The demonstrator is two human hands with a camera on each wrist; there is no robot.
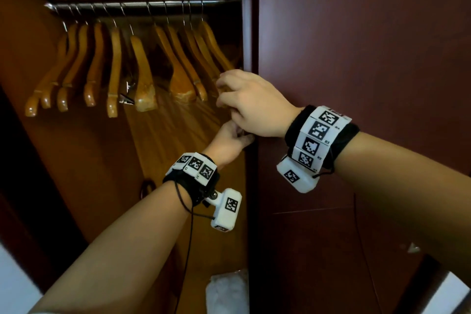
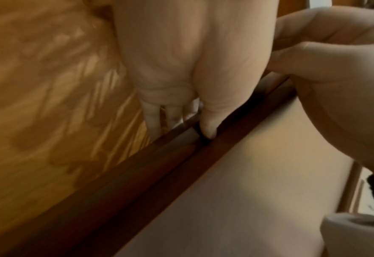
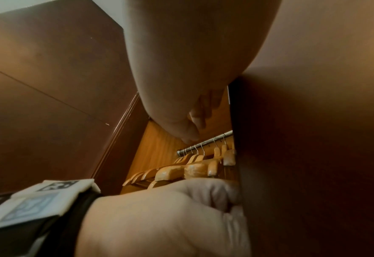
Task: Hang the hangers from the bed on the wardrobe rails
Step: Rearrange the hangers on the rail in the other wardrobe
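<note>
Several wooden hangers (image 1: pixel 142 69) hang by metal hooks on the steel rail (image 1: pixel 142 4) inside the open wardrobe; in the right wrist view the hangers (image 3: pixel 194 168) show under the rail (image 3: pixel 203 144). Neither hand holds a hanger. My left hand (image 1: pixel 229 137) grips the edge of the dark red wardrobe door (image 1: pixel 356 46), thumb on the front of the door edge (image 2: pixel 159 165), fingers (image 2: pixel 152 118) behind it. My right hand (image 1: pixel 244 102) sits just above it, fingers curled at the same edge, beside the rightmost hanger ends.
The wardrobe's orange wood back panel (image 1: pixel 165 135) lies behind the hands. A white plastic bag (image 1: pixel 226 290) lies on the wardrobe floor. A dark panel (image 1: pixel 25 160) bounds the opening on the left. A round pull (image 1: pixel 146 187) shows low inside.
</note>
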